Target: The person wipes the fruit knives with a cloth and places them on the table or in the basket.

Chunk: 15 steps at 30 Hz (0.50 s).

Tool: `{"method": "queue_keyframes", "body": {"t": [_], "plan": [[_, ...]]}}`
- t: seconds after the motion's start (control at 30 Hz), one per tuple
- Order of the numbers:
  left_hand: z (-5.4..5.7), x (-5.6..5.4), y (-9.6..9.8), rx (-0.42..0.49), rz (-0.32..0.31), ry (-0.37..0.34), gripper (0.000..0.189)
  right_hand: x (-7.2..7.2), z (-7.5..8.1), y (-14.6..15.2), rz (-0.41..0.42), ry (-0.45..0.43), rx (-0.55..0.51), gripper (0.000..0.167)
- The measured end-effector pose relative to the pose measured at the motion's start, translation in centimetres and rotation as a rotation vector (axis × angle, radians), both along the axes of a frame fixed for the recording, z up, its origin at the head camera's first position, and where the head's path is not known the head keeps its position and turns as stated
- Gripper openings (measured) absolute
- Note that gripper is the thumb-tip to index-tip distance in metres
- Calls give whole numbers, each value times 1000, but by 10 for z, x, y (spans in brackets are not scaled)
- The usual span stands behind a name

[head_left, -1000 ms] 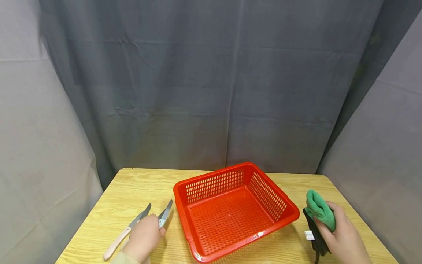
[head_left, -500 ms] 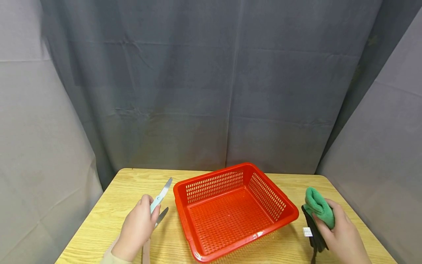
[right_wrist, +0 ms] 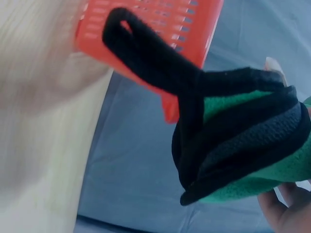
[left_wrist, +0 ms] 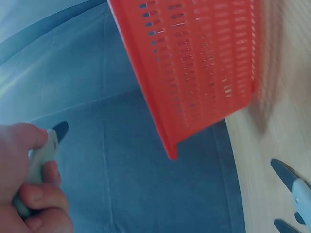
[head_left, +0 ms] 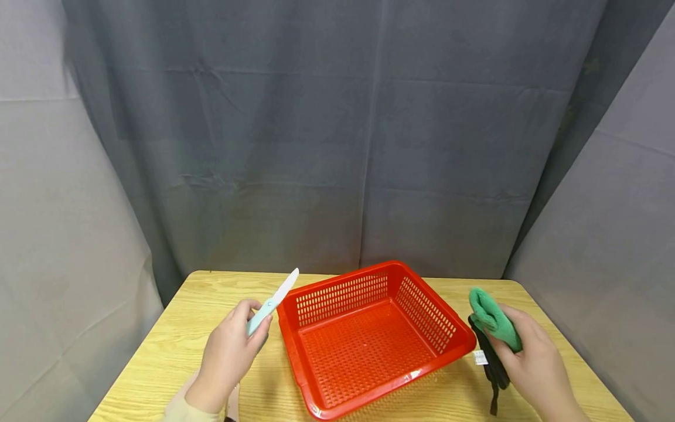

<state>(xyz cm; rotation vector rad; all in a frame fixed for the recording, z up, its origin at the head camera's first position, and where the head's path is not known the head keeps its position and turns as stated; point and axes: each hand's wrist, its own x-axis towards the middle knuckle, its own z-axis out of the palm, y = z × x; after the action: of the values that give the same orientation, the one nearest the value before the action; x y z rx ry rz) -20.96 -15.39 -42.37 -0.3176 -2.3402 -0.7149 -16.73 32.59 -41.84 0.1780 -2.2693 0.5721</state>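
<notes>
My left hand grips a small knife by its light blue handle, thumb and fingers curled round it. Its blade points up and away, overlapping the left corner of the red basket in the head view. The left wrist view shows the handle of this knife inside the curled fingers. Right of the basket, my right hand holds a folded green cloth. Black fabric with a dangling loop and a white tag hangs under the green part.
The perforated basket stands mid-table with nothing inside. More knives lie on the wooden table below my left hand; a pale handle shows past the wrist, and one knife appears in the left wrist view. Grey curtains enclose the table.
My left hand has risen off the table with the knife and moved right, toward the basket. The right hand has shifted slightly left and up with the green cloth.
</notes>
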Motion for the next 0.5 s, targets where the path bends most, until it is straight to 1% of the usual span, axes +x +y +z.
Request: {"method": "queue_keyframes", "body": {"t": [0.13, 0.2, 0.23, 0.27, 0.3, 0.37, 0.5], "plan": [[6, 1, 11, 19, -45, 34, 33, -1, 7, -12, 28, 73, 13, 69], [8, 1, 18, 28, -65, 36, 33, -1, 11, -18, 54, 115, 25, 48], [9, 2, 21, 34, -72, 35, 33, -2, 13, -21, 73, 137, 31, 40], [10, 2, 25, 37, -78, 32, 32, -2, 14, -24, 95, 162, 38, 39], [11, 2, 28, 39, -86, 32, 32, -3, 16, -28, 115, 187, 50, 45], [11, 3, 35, 41, -101, 31, 31, -4, 20, -36, 146, 223, 86, 66], [12, 5, 48, 32, -124, 41, 31, -2, 28, -55, 171, 240, 171, 58]]}}
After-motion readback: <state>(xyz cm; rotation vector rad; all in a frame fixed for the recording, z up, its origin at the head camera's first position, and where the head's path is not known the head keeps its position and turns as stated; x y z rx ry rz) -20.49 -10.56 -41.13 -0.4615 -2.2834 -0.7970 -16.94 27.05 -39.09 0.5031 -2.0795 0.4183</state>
